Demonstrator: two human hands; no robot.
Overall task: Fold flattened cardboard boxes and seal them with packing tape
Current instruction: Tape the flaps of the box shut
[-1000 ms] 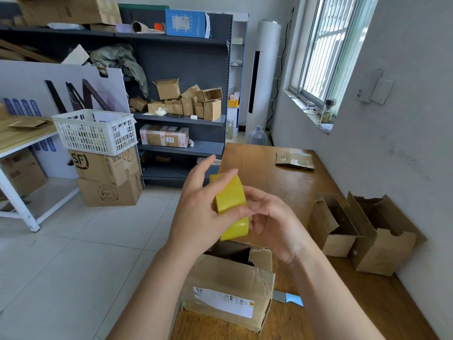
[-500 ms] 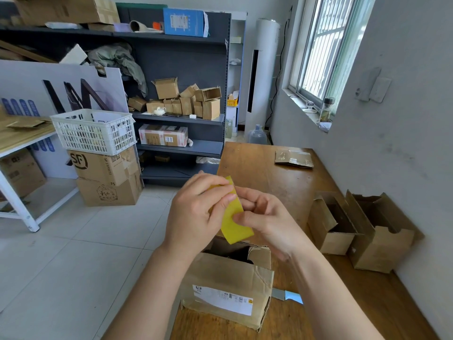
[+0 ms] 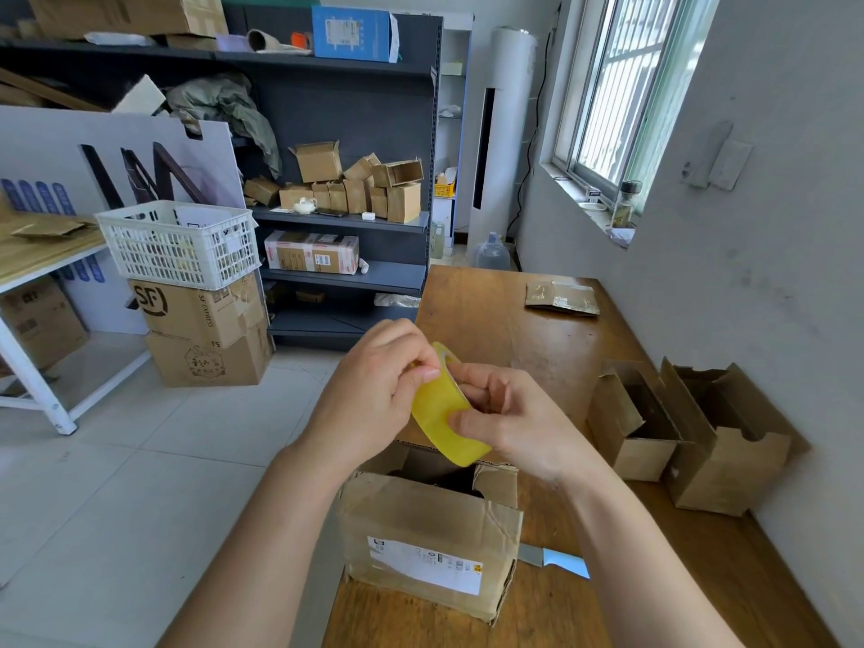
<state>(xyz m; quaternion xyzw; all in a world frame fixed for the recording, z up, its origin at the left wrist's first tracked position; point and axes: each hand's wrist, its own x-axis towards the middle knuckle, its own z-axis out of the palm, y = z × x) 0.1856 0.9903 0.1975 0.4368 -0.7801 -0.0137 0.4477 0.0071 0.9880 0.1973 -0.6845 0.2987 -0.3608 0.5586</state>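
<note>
Nearest us, an open cardboard box (image 3: 430, 530) stands at the front edge of the bench (image 3: 505, 329), with a blue-handled knife (image 3: 558, 562) just beside it on the right. Above the box we hold the yellow tape roll (image 3: 442, 416) in both hands. Our right hand (image 3: 512, 425) has its fingers curled round the roll's lower side, and our left hand (image 3: 369, 404) pinches its upper rim. Further right, two open boxes (image 3: 631, 441) stand by the wall (image 3: 771, 273). At the far end lies a flattened cardboard piece (image 3: 561, 297).

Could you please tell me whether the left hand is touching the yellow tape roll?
Touching. The head view shows the left hand pinching the upper edge of the yellow tape roll with its fingertips; the right hand grips it too.
</note>
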